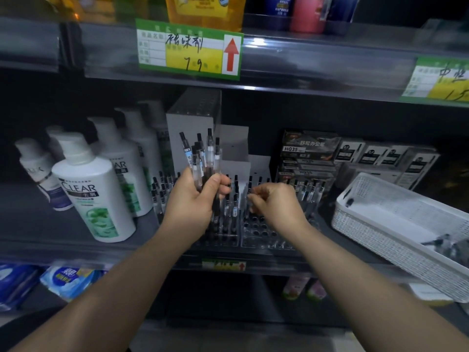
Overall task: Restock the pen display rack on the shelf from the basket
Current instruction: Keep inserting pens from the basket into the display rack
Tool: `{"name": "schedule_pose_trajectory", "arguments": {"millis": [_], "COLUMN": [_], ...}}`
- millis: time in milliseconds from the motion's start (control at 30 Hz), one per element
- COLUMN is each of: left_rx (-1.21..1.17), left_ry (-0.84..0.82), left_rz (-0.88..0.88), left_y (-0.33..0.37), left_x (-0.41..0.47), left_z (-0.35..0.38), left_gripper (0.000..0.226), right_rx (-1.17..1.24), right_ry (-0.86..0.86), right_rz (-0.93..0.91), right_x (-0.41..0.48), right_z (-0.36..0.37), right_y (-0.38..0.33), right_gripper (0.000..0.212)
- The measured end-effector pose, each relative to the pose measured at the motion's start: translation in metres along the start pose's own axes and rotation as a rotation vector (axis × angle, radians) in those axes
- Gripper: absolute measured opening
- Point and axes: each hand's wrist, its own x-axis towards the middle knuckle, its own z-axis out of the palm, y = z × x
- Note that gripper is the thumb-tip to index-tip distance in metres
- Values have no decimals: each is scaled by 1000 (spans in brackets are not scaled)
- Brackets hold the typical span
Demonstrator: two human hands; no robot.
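My left hand point(195, 199) grips a bundle of several clear pens with black caps point(201, 156), held upright above the pen display rack point(256, 235). The rack is clear plastic with rows of round holes; several pens stand in its left and rear holes. My right hand point(275, 201) hovers over the rack's middle with fingers curled toward a standing pen point(250, 189); whether it pinches that pen is unclear. The white mesh basket point(396, 240) sits tilted on the shelf at the right, with a pen point(349, 201) in its far corner.
White shampoo bottles point(91, 189) stand left of the rack. Dark pen boxes point(309, 153) are stacked behind the rack on the right. A white cardboard display backing point(189, 133) rises behind the rack. The shelf above hangs low with price tags point(189, 49).
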Motion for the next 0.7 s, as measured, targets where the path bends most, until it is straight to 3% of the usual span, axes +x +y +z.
{"name": "schedule_pose_trajectory", "arguments": {"millis": [467, 567, 700], "left_rx": [19, 58, 43], "left_ry": [-90, -157, -222], "left_rz": [-37, -44, -62], "left_y": [-5, -5, -5], "left_x": [-8, -13, -18], "left_z": [6, 10, 18], "left_gripper": [12, 13, 10], "right_rx": [-30, 186, 520], "right_ry": [51, 56, -115], "right_rz": [-15, -48, -34], "right_x": [0, -3, -10], "right_z": [-27, -45, -61], "right_y": [-8, -24, -44], "right_gripper": [14, 9, 12]}}
